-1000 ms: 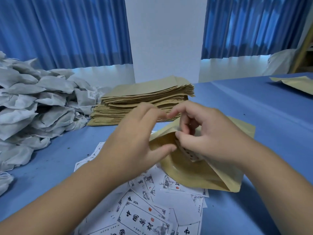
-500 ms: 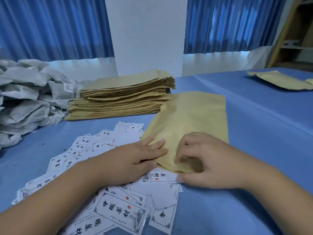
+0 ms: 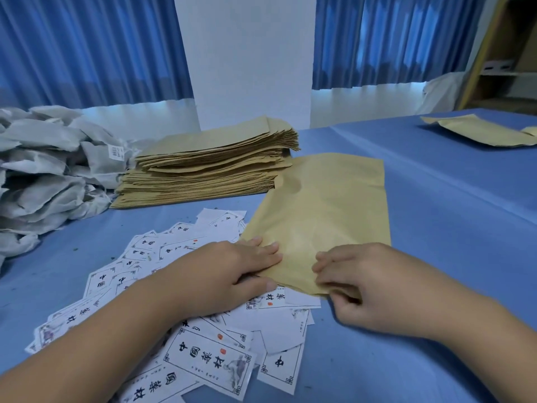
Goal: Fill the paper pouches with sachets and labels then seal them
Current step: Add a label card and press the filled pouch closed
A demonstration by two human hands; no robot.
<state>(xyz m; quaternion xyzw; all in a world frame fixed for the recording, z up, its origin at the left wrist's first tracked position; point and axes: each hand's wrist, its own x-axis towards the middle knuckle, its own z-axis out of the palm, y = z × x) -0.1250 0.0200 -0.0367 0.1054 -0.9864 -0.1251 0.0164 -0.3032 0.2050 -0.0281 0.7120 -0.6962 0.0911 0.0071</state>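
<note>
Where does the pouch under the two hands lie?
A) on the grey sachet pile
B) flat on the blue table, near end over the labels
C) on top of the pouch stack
B: the pouch lies flat on the table, its near end overlapping the labels.

Kraft pouch point(image 3: 325, 216) flat, partly over labels point(image 3: 209, 353); pouch stack point(image 3: 209, 170), grey sachet pile point(image 3: 43, 175) behind.

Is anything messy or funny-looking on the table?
Yes. The white labels lie scattered at all angles, some tucked under the pouch. The pouch stack is fanned unevenly, and the grey sachets sit in a tumbled heap.
</note>
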